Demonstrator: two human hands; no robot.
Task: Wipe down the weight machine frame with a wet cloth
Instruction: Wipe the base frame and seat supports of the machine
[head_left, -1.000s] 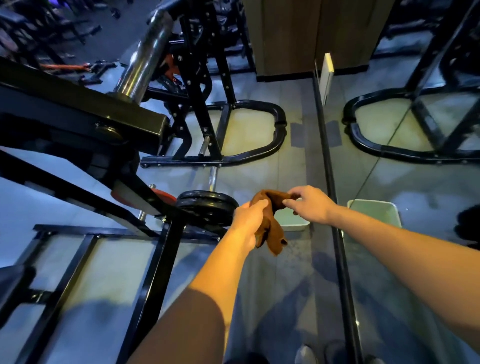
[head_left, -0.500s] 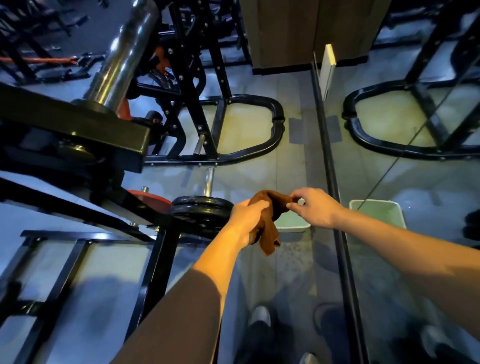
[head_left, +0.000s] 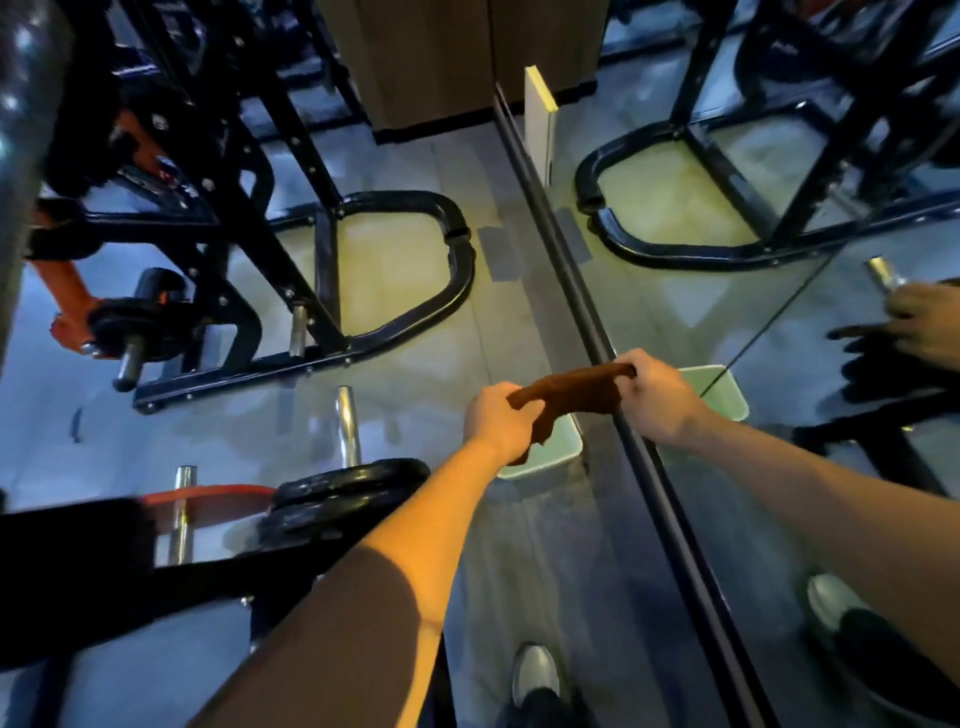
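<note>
While both hands hold the brown, damp-looking cloth (head_left: 566, 395) stretched between them, it hangs in the air above the pale green plastic bin (head_left: 563, 452) that stands on the grey floor (head_left: 467, 519) against the mirror wall (head_left: 779, 493). The left hand (head_left: 496, 418) has its grip clenched round one bunched end, with a loose tail hanging below the fist; the right hand (head_left: 657, 397) pinches the other end between thumb and curled fingers. The cloth touches no part of the black steel weight machine frame (head_left: 78, 571), which lies low and to the left, well apart from it.

From here I judge the main risk to be water: wringing or twisting off-centre would send drips past the bin's rim onto the floor near the shoes (head_left: 535, 675), making it slippery. A loose pinch on the right could also let that end drop into the bin.

Whether the cloth is truly wet cannot be told in this dim light, nor what the bin contains. The frame is blurred and cut off at the left edge, and the black weight plates (head_left: 343, 493) are partly hidden behind the left forearm.
</note>
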